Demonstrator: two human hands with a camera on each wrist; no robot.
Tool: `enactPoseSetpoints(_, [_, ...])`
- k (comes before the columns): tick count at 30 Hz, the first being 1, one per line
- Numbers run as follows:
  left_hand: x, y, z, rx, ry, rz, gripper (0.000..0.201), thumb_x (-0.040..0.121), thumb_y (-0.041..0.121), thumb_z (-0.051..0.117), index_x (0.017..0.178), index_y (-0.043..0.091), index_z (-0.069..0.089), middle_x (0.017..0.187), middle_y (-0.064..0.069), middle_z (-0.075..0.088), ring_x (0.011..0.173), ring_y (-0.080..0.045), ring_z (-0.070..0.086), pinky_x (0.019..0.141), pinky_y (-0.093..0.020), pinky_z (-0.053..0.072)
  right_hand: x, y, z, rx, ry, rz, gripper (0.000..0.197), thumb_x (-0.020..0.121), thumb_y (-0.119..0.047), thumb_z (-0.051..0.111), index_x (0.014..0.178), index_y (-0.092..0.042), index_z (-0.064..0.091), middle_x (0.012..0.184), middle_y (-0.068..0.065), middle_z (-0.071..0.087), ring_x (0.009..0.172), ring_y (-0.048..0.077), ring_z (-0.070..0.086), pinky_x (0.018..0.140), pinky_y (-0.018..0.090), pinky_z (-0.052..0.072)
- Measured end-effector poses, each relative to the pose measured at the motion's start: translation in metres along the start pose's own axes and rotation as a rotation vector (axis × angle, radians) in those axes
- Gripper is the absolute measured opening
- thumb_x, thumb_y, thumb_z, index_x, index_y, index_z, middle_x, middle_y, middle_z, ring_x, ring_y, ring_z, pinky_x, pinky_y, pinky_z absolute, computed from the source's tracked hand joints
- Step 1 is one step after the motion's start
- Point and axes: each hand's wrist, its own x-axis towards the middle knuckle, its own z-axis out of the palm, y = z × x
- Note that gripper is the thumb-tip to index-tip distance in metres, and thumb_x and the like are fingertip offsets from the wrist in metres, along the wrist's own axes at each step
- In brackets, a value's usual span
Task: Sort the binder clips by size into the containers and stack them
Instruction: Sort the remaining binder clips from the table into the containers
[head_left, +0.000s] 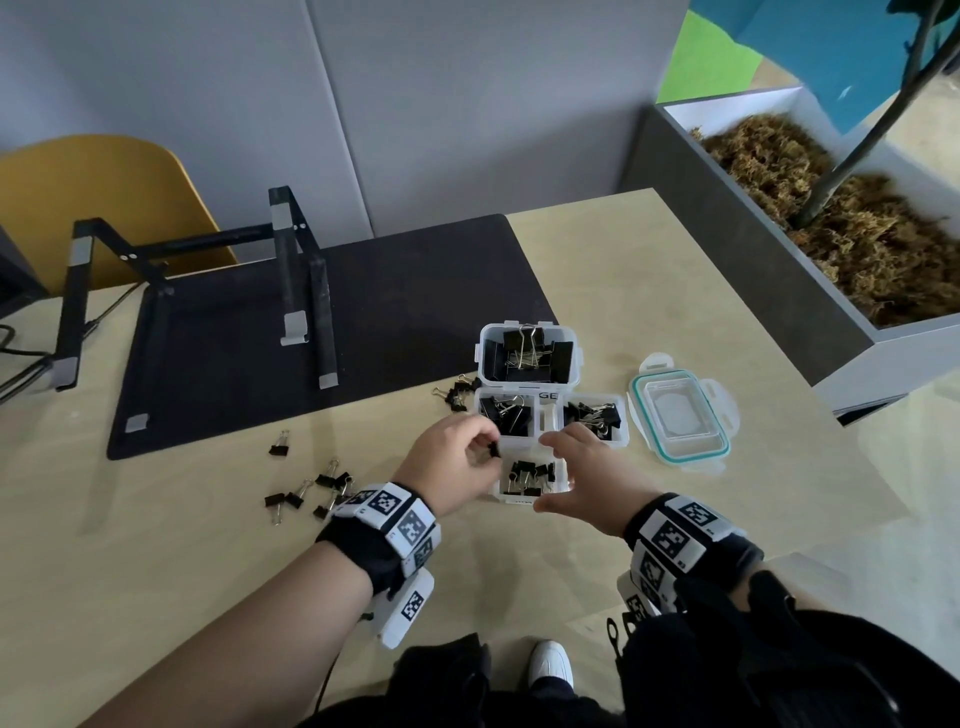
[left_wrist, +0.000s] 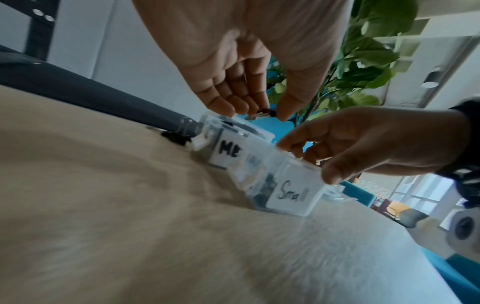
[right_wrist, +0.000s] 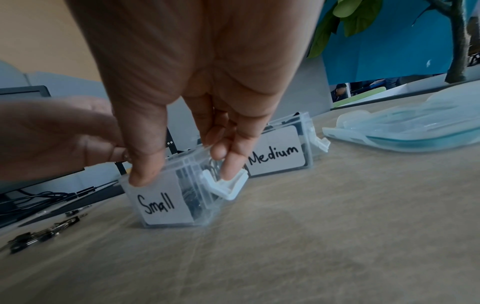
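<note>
My left hand (head_left: 483, 449) pinches a small black binder clip (left_wrist: 260, 114) between thumb and fingertips, just above the left rim of the clear container labelled Small (head_left: 530, 480). My right hand (head_left: 553, 475) grips that container (right_wrist: 166, 202), with the thumb on its near wall and the fingers over its far rim. It holds several small clips. Behind it stand two containers labelled Medium (head_left: 506, 415) (head_left: 595, 418) and a larger one (head_left: 527, 353), all holding clips. Several loose clips (head_left: 311, 493) lie on the table to the left, and a few more (head_left: 457, 395) beside the containers.
A clear lid with a teal seal (head_left: 680, 415) lies right of the containers. A black laptop stand (head_left: 296, 280) sits on a dark mat (head_left: 260, 364) at the back left. A planter box (head_left: 810, 270) borders the table on the right.
</note>
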Motion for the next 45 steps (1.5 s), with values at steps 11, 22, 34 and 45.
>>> enactPoseSetpoints(11, [0.036, -0.028, 0.005, 0.055, 0.243, -0.239, 0.03, 0.086, 0.003, 0.053, 0.116, 0.009, 0.058, 0.115, -0.008, 0.054, 0.093, -0.021, 0.057, 0.078, -0.026, 0.047, -0.001, 0.0, -0.001, 0.011, -0.008, 0.0, 0.076, 0.079, -0.042, 0.07, 0.142, -0.022, 0.033, 0.133, -0.005, 0.04, 0.091, 0.004, 0.042, 0.075, 0.019, 0.037])
enactPoseSetpoints(22, [0.042, -0.047, 0.002, 0.099, 0.208, -0.249, 0.014, 0.088, 0.014, 0.059, 0.094, 0.009, 0.07, 0.096, -0.006, 0.07, 0.089, -0.023, 0.062, 0.072, -0.025, 0.045, -0.001, 0.0, -0.001, 0.007, -0.009, 0.004, 0.076, 0.079, -0.044, 0.069, 0.142, -0.023, 0.033, 0.132, -0.006, 0.04, 0.09, 0.005, 0.044, 0.074, 0.021, 0.039])
enactPoseSetpoints(34, [0.018, 0.0, 0.002, -0.15, 0.117, -0.023, 0.007, 0.083, 0.022, 0.067, 0.083, 0.017, 0.072, 0.08, 0.007, 0.069, 0.074, -0.006, 0.061, 0.068, -0.013, 0.049, -0.001, -0.001, -0.002, -0.001, -0.012, -0.009, 0.075, 0.078, -0.044, 0.07, 0.141, -0.022, 0.034, 0.131, -0.005, 0.041, 0.09, 0.004, 0.041, 0.074, 0.017, 0.034])
enactPoseSetpoints(45, [0.071, -0.049, 0.0, 0.269, -0.01, -0.339, 0.028, 0.086, 0.016, 0.057, 0.113, 0.013, 0.064, 0.122, -0.009, 0.052, 0.109, -0.028, 0.055, 0.088, -0.032, 0.046, -0.001, 0.0, -0.001, -0.016, -0.01, -0.002, 0.075, 0.079, -0.044, 0.069, 0.141, -0.022, 0.034, 0.131, -0.005, 0.04, 0.09, 0.003, 0.042, 0.074, 0.018, 0.035])
